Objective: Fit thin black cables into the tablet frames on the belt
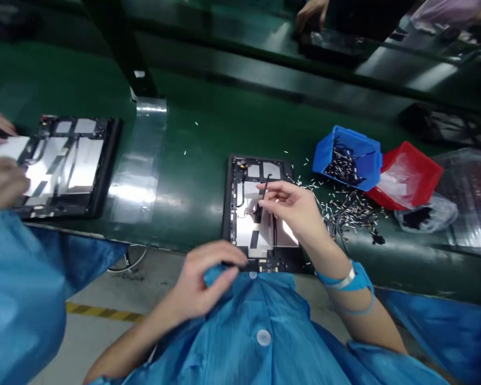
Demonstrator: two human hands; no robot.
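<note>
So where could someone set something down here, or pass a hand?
Bare green belt lies between the open tablet and the clear film strip to its left. Crowded: the tablet's right side, where loose white pieces and black wires spread below the blue bin and red bin, with the right hand over the tablet.

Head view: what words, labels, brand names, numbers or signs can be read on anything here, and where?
No word, brand, number or sign can be read.
Open tablet housing: tiny marks near its lower edge, too small to read.
Blue plastic bin: no lettering visible.
Red plastic bin: no lettering visible.
</note>
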